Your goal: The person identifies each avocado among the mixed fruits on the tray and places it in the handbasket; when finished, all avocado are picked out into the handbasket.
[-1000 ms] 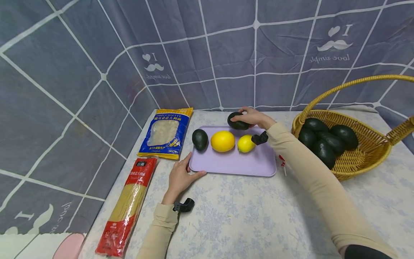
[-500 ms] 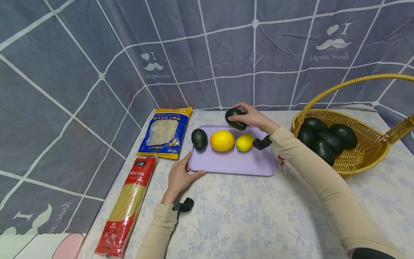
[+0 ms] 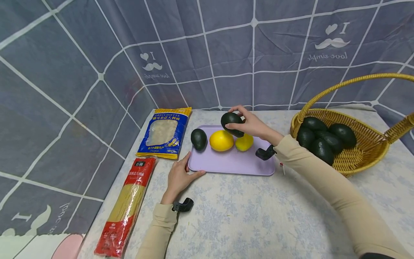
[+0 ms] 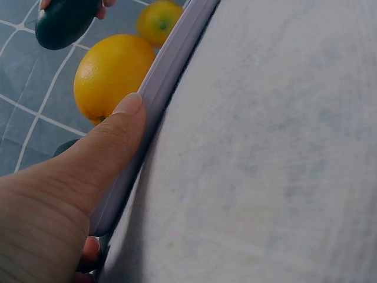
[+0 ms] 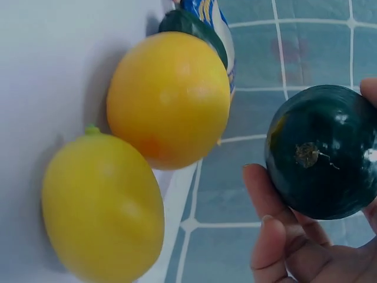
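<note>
My right hand [image 3: 253, 124] holds a dark green avocado [image 3: 230, 120] above the back of a lilac tray [image 3: 233, 163], with the thumb along its near side. In the right wrist view, the avocado's stem end [image 5: 306, 154] faces the camera. On the tray sit another avocado [image 3: 198, 139] at the left, a large yellow-orange fruit [image 3: 221, 141] in the middle and a lemon [image 3: 244, 142] to its right, partly hidden by the held avocado. My left hand [image 3: 179, 176] grips the tray's front left corner, its thumb [image 4: 121, 127] on the front rim.
A wicker basket [image 3: 372, 158] with several avocados [image 3: 343, 135] stands at the right under a tall handle. To the left lie a blue and yellow orecchiette bag [image 3: 165, 133] and a red spaghetti pack [image 3: 126, 207]. A small red and white item [image 3: 283, 167] lies beside the tray.
My right hand has moved slightly left and toward me with the avocado, whose end has tipped up; it now overlaps the lemon from the head view. The left hand stays at the tray corner.
</note>
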The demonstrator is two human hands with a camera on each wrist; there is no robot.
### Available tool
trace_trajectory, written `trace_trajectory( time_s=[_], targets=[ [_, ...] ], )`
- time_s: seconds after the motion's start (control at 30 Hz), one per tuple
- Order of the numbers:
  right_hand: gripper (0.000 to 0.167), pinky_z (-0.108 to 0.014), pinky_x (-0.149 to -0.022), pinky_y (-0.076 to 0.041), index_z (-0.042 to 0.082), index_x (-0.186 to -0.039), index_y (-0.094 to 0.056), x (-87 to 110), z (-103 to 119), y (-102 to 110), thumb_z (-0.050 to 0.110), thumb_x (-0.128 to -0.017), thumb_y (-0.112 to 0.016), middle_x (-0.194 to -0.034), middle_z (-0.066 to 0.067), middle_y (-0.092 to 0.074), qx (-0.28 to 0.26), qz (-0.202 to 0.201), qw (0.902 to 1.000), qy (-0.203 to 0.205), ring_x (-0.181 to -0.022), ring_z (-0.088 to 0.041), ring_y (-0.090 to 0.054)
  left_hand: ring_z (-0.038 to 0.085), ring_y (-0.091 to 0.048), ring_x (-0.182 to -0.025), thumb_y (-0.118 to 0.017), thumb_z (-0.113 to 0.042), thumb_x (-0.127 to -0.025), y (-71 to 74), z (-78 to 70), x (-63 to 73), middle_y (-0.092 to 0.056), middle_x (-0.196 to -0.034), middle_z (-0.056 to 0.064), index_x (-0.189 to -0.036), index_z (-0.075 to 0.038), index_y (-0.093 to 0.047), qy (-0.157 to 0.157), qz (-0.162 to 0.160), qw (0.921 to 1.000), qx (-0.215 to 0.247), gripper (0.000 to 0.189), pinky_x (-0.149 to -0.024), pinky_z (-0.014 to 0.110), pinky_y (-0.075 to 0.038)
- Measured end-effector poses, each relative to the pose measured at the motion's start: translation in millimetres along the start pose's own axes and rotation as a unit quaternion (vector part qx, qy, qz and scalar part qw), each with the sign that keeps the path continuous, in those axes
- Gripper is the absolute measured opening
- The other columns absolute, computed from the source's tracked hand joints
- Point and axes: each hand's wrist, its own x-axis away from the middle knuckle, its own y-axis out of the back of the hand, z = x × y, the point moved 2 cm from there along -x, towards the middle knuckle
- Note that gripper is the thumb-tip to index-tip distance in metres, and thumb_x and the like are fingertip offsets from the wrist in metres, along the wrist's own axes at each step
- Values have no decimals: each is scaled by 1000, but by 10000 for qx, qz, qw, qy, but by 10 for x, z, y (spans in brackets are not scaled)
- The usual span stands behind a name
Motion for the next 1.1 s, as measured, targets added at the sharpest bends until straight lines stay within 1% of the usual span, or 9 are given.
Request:
trace_trajectory(
  time_s=[0.07, 0.27, 0.4, 0.53, 0.77, 0.87, 0.97, 1.1],
  targets=[
    [55, -49, -88, -42, 23, -131, -43, 49, 14, -18, 35, -85, -70, -125, -15, -46, -26, 10, 9999, 155, -104, -32, -52, 19, -36, -70, -79, -54, -70, -3, 3, -2, -43, -72, 1, -145, -8, -41, -3, 3, 10000, 3, 95, -59, 31, -25],
    [54, -43, -82, -45, 21, -131, -43, 180, 50, -49, 29, -86, -71, -125, -10, -48, -238, -99, 9979, 594, -102, -27, -52, 19, -36, -71, -79, -54, -69, -8, 2, -4, -43, -72, 1, -145, -8, -41, -3, 20, 10000, 27, 96, -59, 31, -25],
    [55, -42, -81, -46, 21, -131, -42, 284, 75, -56, 26, -86, -72, -122, -11, -48, -435, -153, 9964, 716, -96, -28, -54, 19, -36, -71, -79, -54, -69, -9, 4, -5, -43, -72, 0, -145, -9, -41, -10, 15, 10000, 33, 96, -59, 31, -25],
    [56, -41, -81, -47, 20, -131, -40, 394, 110, -50, 24, -86, -72, -125, -13, -45, -556, -187, 9949, 824, -95, -29, -57, 19, -36, -71, -79, -55, -69, -9, 5, -3, -43, -72, 0, -145, -9, -41, -11, 13, 10000, 18, 96, -59, 31, -26],
    [56, -40, -81, -44, 22, -132, -40, 618, 173, 28, 23, -86, -72, -128, -10, -44, -460, -452, 9924, 1045, -97, -27, -59, 19, -36, -71, -79, -55, -69, -8, 12, 0, -43, -72, 0, -144, -9, -42, -14, -4, 10000, 69, 96, -59, 31, -26],
    [56, -40, -80, -42, 20, -134, -40, 710, 177, 87, 20, -87, -71, -131, -9, -43, -390, -543, 9915, 1119, -96, -28, -59, 19, -36, -71, -79, -55, -69, -12, 20, -6, -44, -72, 0, -144, -8, -42, -37, -12, 10000, 71, 96, -59, 31, -26],
    [59, -37, -78, -42, 20, -138, -40, 796, 178, 149, 16, -87, -70, -135, -8, -39, -292, -581, 9907, 1193, -96, -30, -59, 19, -36, -70, -79, -55, -69, -12, 27, -10, -43, -72, 0, -144, -8, -42, -54, -26, 10000, 74, 96, -59, 32, -26],
    [62, -34, -77, -44, 22, -141, -41, 917, 184, 225, 13, -87, -70, -139, -4, -36, -184, -614, 9899, 1266, -95, -30, -59, 19, -36, -70, -79, -55, -68, -5, 24, -9, -43, -71, 0, -144, -8, -43, -89, -63, 9999, 71, 96, -58, 32, -26]
  ],
)
